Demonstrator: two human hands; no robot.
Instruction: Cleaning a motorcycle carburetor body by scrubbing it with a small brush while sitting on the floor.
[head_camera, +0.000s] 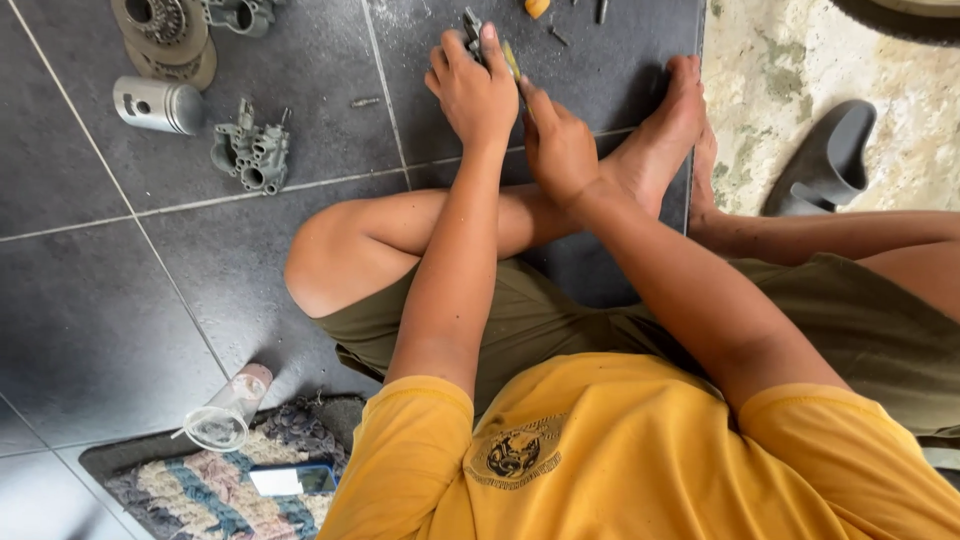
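Left hand (476, 95) closed round small metal part (472, 28), far centre above tiled floor (90, 300). Right hand (556, 142) grips yellow-handled tool (512, 60) against part. Carburettor (252, 152), piston (158, 104) far left. Step, prob.: working on part w/ tool; needs steady grip.

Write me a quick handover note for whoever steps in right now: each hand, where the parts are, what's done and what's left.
Left hand: closed around a small dark metal part, held just above the dark tiled floor.
Right hand: beside the left, index finger laid along a yellow-handled tool at that part.
Parts: carburettor body, silver cylinder and round toothed discs lie on the floor to the left; small loose bits near the top edge.
Done: these pieces lie separate.
Left: the held part is in work; how far cannot be told.
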